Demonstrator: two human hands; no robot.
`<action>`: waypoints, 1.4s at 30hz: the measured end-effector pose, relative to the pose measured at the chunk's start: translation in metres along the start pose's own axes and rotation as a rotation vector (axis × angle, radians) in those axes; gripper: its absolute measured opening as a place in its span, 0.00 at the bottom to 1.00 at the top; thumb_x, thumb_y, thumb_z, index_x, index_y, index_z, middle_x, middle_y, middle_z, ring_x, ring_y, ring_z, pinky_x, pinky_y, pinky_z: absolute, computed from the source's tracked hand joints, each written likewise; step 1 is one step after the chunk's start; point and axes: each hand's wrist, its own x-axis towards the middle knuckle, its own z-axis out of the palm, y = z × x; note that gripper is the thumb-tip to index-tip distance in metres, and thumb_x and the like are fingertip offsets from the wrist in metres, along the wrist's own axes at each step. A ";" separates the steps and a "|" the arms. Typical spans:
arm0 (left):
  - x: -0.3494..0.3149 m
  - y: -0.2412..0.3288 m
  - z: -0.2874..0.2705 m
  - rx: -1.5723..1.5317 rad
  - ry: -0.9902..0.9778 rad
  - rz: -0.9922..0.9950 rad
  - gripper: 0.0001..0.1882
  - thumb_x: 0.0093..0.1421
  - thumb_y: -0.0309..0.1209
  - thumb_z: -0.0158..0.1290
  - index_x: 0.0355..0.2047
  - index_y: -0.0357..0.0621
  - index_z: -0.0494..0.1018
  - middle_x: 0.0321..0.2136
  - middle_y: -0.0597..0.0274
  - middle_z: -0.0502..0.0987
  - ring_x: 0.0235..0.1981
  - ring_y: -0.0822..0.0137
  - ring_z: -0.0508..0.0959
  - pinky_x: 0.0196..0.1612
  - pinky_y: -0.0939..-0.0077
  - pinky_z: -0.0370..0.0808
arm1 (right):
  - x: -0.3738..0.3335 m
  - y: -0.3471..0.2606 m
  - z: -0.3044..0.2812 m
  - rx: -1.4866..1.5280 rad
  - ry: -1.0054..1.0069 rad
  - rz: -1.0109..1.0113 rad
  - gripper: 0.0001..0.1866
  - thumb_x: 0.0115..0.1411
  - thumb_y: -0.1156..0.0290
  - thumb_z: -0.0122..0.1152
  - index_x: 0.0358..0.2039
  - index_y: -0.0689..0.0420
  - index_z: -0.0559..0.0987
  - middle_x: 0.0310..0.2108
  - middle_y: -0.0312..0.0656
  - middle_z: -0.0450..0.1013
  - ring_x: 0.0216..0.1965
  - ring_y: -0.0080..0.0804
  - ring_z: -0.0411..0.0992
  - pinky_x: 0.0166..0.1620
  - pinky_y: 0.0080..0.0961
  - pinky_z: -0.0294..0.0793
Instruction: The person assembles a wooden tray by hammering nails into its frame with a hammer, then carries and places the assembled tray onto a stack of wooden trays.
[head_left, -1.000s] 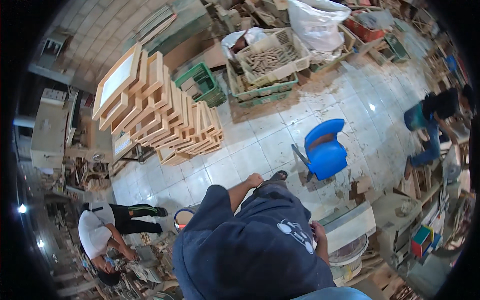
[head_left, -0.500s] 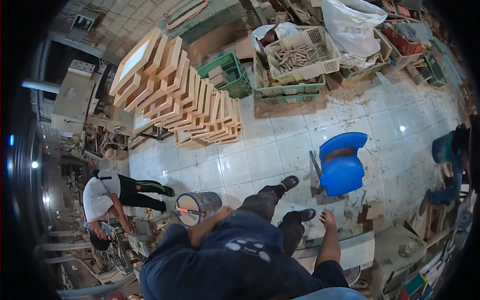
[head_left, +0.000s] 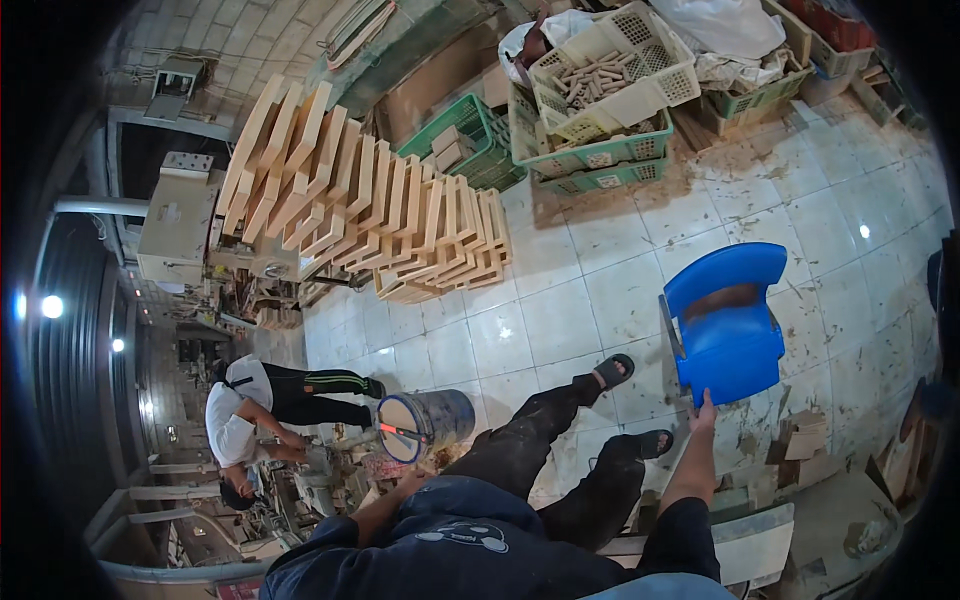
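Note:
A blue plastic chair stands on the tiled floor to the right of my feet. My right hand is at its near edge, thumb on top and fingers at the rim, closed on it. My left hand hangs low by my side, close to a dark drum with a pale lid. Its fingers are too small and partly hidden to read. On the drum's lid lies an orange-and-black tool whose kind I cannot make out.
Pale wooden frames rise in a tall stack ahead left. Behind them sit a green crate and a cream crate with wooden pieces. A person in a white shirt bends over machinery at left. A grey machine table stands near right.
My right hand has reached forward from beside my body and taken hold of the blue chair's edge. The whole view has shifted, and my left hand stays low by the drum.

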 end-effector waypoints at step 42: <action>-0.017 0.376 -0.003 -0.278 -0.597 0.912 0.14 0.57 0.41 0.54 0.35 0.43 0.77 0.30 0.63 0.79 0.33 0.73 0.77 0.33 0.75 0.74 | -0.492 -0.028 0.098 -0.450 -0.694 -0.640 0.07 0.56 0.73 0.61 0.32 0.64 0.78 0.24 0.35 0.73 0.22 0.16 0.63 0.26 0.13 0.59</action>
